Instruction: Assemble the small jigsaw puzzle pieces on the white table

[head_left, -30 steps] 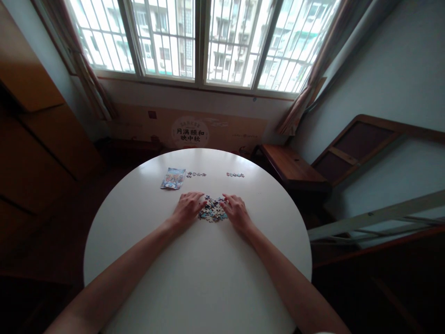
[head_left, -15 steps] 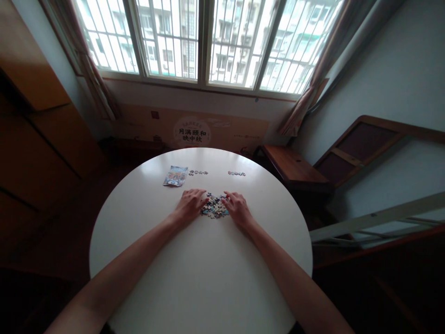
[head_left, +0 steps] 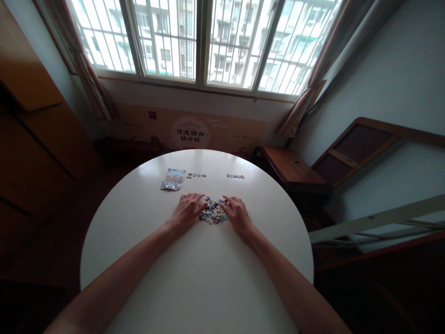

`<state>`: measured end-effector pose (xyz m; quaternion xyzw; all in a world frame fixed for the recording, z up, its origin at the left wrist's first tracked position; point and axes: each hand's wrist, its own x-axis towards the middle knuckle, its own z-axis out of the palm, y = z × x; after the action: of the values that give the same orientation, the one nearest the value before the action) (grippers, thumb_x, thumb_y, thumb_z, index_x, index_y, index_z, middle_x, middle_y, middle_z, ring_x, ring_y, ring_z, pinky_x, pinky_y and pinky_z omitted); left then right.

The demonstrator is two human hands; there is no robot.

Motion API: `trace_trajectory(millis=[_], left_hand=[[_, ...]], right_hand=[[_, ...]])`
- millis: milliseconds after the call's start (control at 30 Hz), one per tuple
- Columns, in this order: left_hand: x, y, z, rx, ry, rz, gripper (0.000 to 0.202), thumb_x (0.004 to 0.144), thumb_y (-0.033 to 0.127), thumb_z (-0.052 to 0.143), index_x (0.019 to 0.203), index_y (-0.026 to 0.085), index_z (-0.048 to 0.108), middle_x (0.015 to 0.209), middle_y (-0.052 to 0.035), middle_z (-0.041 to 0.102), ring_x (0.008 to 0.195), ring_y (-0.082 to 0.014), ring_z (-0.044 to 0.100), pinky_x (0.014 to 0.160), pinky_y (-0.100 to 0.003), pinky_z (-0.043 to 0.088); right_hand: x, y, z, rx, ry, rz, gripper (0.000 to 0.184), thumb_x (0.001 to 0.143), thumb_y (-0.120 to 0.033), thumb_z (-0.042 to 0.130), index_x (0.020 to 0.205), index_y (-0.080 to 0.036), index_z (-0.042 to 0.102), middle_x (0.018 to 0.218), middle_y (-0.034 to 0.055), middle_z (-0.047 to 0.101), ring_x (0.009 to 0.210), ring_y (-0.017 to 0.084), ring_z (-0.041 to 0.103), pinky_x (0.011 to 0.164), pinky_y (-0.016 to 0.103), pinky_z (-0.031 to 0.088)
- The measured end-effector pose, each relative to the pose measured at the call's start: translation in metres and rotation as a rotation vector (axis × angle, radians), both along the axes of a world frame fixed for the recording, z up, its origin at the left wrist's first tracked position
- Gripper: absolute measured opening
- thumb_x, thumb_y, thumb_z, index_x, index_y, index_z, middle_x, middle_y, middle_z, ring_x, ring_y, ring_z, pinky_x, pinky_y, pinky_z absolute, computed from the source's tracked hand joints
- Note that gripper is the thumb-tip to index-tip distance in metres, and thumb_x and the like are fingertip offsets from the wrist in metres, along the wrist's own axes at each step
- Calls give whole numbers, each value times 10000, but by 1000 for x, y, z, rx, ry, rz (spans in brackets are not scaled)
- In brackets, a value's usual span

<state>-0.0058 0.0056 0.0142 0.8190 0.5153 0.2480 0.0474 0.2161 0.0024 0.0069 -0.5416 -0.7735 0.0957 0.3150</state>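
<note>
L hand & R hand cup sides of puzzle-pc pile on white tbl; thumbs spread from loosely bent fingers. Can't tell if either grips a pc. Vs 0.5 s ago: hands & pile approx same, view shifted slightly.

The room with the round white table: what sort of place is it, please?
Likely a room in a home: a round white table bears puzzle pieces, curtains hang beside a barred window, and an orange-brown cabinet stands at left.
</note>
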Motion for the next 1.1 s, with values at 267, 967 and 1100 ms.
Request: trace_trajectory(millis=[267,967,1100], left_hand=[[-1,1,-2,-21,-11,9,407,918,468,372,1192,221,545,1177,-75,601,1089,-209,524,927,-355,350],[-6,7,-4,36,42,-28,434,915,486,359,1193,210,545,1172,-92,605,1074,-224,538,899,-355,370],[-7,8,-5,36,43,-30,424,913,482,364,1196,224,546,1164,-87,609,1070,-224,542,902,-357,369]], right_hand=[[2,0,-3,-7,-3,1,367,875,-360,506,1190,-190,586,1038,84,626,963,215,531,877,337,389],[-4,5,-5,13,-58,-26,377,862,-355,524,1194,-189,587,1029,92,620,968,207,523,880,318,371],[-4,7,-5,-1,-78,-28,392,856,-361,533,1211,-198,575,1033,91,613,961,208,521,870,318,371]])
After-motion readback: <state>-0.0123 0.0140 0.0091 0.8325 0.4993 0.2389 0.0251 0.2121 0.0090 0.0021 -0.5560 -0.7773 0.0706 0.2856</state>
